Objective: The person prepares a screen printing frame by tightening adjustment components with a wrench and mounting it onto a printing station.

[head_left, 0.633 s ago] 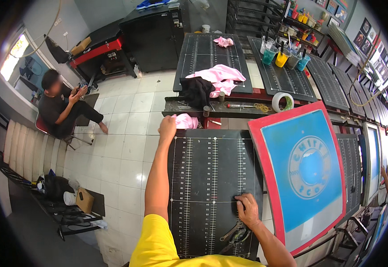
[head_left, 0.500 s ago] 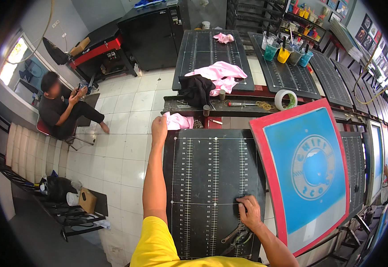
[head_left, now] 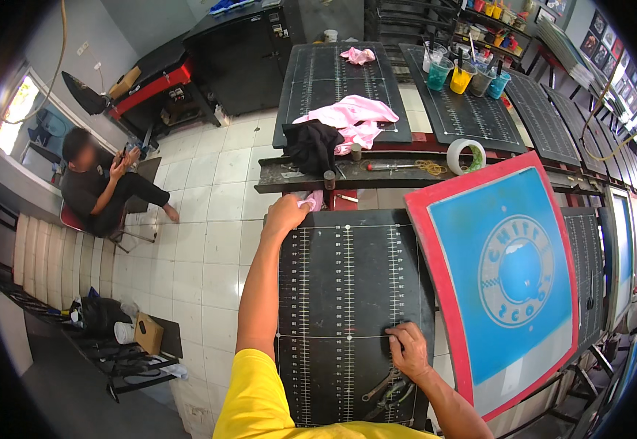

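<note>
At the far left corner of a black platen point(head_left: 326, 293) marked with white rulers, my left hand point(head_left: 287, 214) grips a pink cloth point(head_left: 313, 200). Most of the cloth is hidden behind the hand and the platen's far edge. My right hand point(head_left: 410, 351) rests on the platen's right side, fingers curled together, perhaps round a small dark thing I cannot make out. Just below it lie a wrench point(head_left: 378, 385) and a pair of pliers point(head_left: 397, 395). A red-framed printing screen point(head_left: 505, 271) with blue mesh and a round design stands tilted to the right of the platen.
Beyond a dark rail point(head_left: 399, 172) bearing a tape roll point(head_left: 466, 157) and a screwdriver point(head_left: 392, 167), another platen point(head_left: 300, 80) holds pink cloth point(head_left: 351, 113) and black cloth point(head_left: 309, 146). Ink cups point(head_left: 462, 77) stand at the back right. A person point(head_left: 92, 183) sits at the left.
My left hand has moved right and slightly nearer along the platen's far corner, drawing the pink cloth with it. Less of the cloth shows. My right hand stays in place.
</note>
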`<state>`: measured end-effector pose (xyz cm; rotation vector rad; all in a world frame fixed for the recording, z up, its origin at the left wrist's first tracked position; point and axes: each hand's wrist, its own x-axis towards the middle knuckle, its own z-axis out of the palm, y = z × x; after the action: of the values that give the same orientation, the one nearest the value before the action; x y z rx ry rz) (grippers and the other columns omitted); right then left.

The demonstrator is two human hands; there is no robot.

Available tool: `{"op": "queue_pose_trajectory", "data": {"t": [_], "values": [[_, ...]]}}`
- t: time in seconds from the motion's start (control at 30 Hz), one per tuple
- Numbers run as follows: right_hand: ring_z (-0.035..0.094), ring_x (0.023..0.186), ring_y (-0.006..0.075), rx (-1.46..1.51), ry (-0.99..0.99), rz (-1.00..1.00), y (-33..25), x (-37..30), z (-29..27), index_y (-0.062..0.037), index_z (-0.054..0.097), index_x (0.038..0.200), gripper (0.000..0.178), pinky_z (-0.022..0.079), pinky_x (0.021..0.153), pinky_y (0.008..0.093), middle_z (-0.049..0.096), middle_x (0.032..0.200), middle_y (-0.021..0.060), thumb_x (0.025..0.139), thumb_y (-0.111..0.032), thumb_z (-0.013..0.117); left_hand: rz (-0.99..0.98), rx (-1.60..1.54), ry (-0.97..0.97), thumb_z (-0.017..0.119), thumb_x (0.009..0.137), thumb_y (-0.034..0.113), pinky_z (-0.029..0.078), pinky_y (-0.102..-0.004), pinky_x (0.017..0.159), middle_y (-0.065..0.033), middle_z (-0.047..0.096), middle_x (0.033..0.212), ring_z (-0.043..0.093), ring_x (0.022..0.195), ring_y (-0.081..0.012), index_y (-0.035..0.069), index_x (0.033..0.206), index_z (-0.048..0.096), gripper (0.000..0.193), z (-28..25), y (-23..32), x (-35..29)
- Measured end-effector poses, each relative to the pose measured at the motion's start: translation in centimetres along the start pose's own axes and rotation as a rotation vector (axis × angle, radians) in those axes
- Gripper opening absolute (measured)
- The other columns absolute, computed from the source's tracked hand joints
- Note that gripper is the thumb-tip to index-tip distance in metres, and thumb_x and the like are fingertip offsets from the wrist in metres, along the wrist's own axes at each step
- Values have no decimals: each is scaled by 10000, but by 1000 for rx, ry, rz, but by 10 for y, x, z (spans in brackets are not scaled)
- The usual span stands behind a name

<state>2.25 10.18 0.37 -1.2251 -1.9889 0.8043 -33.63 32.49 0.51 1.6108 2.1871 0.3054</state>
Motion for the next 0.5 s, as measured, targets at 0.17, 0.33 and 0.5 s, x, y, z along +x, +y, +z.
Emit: {"op": "queue_pose_trajectory", "data": {"t": [0.17, 0.33, 0.5], "values": [[599, 770, 309, 10, 11, -38, 0, 1, 0, -25, 664, 921, 135, 492, 694, 393, 603, 857, 132, 802, 16, 614, 242, -274, 357, 600, 909, 306, 475, -400, 692, -165, 679, 886, 654, 829, -290, 8, 909, 661, 304, 6, -25, -2], [600, 765, 312, 9, 9, -11, 4, -1, -1, -23, 663, 911, 129, 494, 685, 389, 610, 856, 130, 799, 20, 612, 220, -1190, 417, 590, 948, 317, 448, -294, 643, -21, 633, 859, 552, 750, -90, -21, 944, 644, 342, -76, 41, 2], [602, 770, 310, 29, 23, -13, 0, 0, -1, -28, 665, 909, 130, 493, 682, 392, 612, 858, 121, 795, 15, 621, 152, -955, 313, 453, 991, 468, 429, -274, 644, -31, 629, 739, 559, 675, -123, -24, 848, 622, 539, -124, 90, 52]]}}
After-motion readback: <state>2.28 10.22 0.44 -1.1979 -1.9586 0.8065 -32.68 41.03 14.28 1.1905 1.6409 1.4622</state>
